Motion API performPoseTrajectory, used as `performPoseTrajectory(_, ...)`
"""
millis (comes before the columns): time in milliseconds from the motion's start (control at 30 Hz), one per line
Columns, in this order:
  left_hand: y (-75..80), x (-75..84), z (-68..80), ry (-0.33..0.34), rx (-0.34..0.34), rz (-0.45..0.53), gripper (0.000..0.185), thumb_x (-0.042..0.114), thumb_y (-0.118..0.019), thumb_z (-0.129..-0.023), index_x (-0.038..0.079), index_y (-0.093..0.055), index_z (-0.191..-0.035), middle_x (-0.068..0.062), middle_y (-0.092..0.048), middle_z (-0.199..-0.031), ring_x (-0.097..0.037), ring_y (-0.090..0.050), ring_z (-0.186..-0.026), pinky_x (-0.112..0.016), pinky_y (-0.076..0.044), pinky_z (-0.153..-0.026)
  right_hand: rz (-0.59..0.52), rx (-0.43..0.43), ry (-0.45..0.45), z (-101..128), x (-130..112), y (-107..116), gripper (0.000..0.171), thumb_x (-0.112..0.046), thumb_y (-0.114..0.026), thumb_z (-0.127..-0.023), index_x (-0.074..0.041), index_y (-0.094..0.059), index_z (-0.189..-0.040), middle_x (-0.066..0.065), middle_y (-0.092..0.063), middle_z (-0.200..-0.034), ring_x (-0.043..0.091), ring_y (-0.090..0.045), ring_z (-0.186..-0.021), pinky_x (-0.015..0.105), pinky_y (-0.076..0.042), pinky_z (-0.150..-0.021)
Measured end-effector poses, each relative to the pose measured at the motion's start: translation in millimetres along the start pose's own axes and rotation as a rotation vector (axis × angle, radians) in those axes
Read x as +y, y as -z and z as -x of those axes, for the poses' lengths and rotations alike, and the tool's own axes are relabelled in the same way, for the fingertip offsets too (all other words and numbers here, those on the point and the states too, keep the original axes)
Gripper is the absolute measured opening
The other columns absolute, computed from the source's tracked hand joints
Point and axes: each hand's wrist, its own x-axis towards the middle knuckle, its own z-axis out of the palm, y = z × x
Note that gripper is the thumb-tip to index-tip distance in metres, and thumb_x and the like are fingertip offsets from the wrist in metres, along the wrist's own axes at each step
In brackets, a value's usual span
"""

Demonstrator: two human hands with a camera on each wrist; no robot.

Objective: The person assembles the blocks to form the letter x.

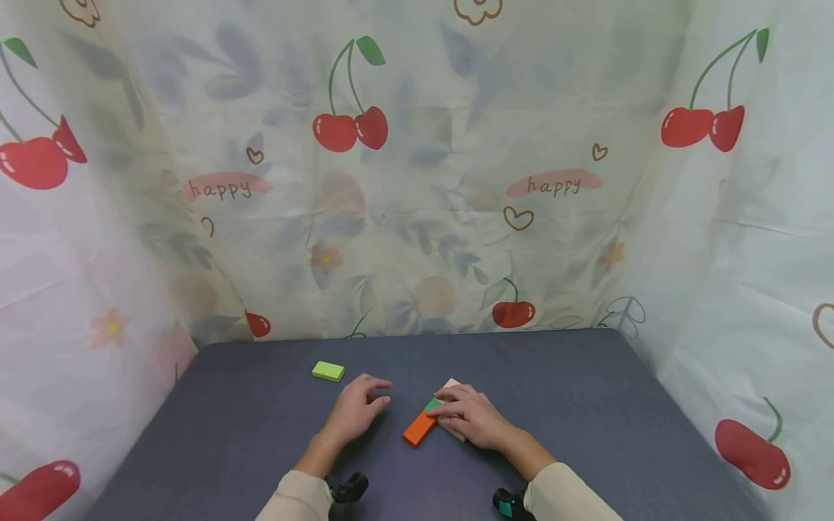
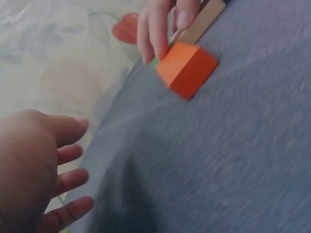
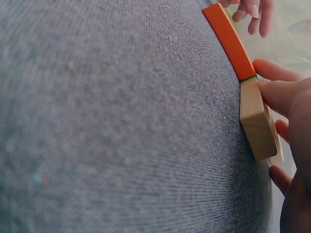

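In the head view my left hand [image 1: 355, 409] hovers over the left middle of the dark table, fingers apart and holding nothing. My right hand [image 1: 474, 418] lies over a group of blocks, its fingertips touching them. An orange block [image 1: 419, 429] points toward the front left from under it. A green block [image 1: 433, 404] shows beside the fingertips, mostly covered. Pale wood pokes out behind the hand as a wooden block [image 1: 452, 383]. Another wooden block [image 3: 260, 133] stands near the thumb in the right wrist view. The fingers partly hide where the blocks meet.
A lime-green block [image 1: 329, 371] lies farther back, left of my left hand. The dark table [image 1: 260, 427] ends at a patterned curtain [image 1: 404, 181] at the back and sides. Each wrist carries a black device [image 1: 350, 488].
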Motion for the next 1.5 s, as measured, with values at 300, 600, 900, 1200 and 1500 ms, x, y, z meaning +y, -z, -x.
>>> performPoseTrajectory(300,9.3,-17.3,-14.0,-0.005,0.091,-0.116,0.022,0.018,-0.072,-0.089,0.018,-0.073,-0.111,0.0,-0.06,-0.11,-0.024,-0.056,-0.105,-0.048,-0.045,-0.088,-0.009,-0.005,-0.003,0.4,-0.6,1.3,0.028,-0.022,-0.059,-0.098,-0.03,-0.07,-0.123,0.004,-0.05,-0.14,0.03,-0.038,-0.131,0.058,-0.029,-0.097)
performPoseTrajectory(600,12.2,-40.4,-13.8,-0.092,0.239,-0.289,0.022,0.017,-0.077,-0.085,0.021,-0.075,-0.107,-0.001,-0.062,-0.117,-0.026,-0.055,-0.109,-0.05,-0.041,-0.093,-0.017,-0.003,0.019,-0.5,-0.2,1.3,0.028,-0.022,-0.059,-0.098,-0.028,-0.07,-0.123,0.006,-0.051,-0.14,0.032,-0.039,-0.13,0.061,-0.029,-0.096)
performPoseTrajectory(900,24.0,-53.0,-16.1,-0.075,0.199,-0.38,0.032,0.025,-0.077,-0.085,0.02,-0.071,-0.115,-0.008,-0.054,-0.135,-0.033,-0.047,-0.123,-0.06,-0.033,-0.095,-0.003,-0.026,-0.02,-0.8,0.5,0.7,0.029,-0.023,-0.06,-0.098,-0.031,-0.069,-0.124,0.001,-0.051,-0.141,0.028,-0.039,-0.131,0.057,-0.03,-0.098)
performPoseTrajectory(1200,29.9,-60.7,-15.9,-0.032,0.131,-0.421,0.044,0.03,-0.077,-0.085,0.019,-0.066,-0.126,-0.012,-0.044,-0.146,-0.037,-0.04,-0.13,-0.062,-0.027,-0.1,0.004,-0.019,-0.029,-0.1,-0.2,0.6,0.029,-0.022,-0.06,-0.098,-0.032,-0.069,-0.124,0.001,-0.051,-0.14,0.027,-0.039,-0.131,0.057,-0.03,-0.098)
performPoseTrajectory(1500,35.9,-69.8,-13.5,-0.011,0.079,-0.45,0.047,0.032,-0.075,-0.086,0.018,-0.064,-0.13,-0.015,-0.043,-0.147,-0.038,-0.037,-0.132,-0.062,-0.025,-0.102,0.004,-0.024,-0.036,1.3,-2.5,1.7,0.029,-0.021,-0.06,-0.098,-0.031,-0.069,-0.123,0.001,-0.051,-0.141,0.028,-0.038,-0.132,0.057,-0.03,-0.098)
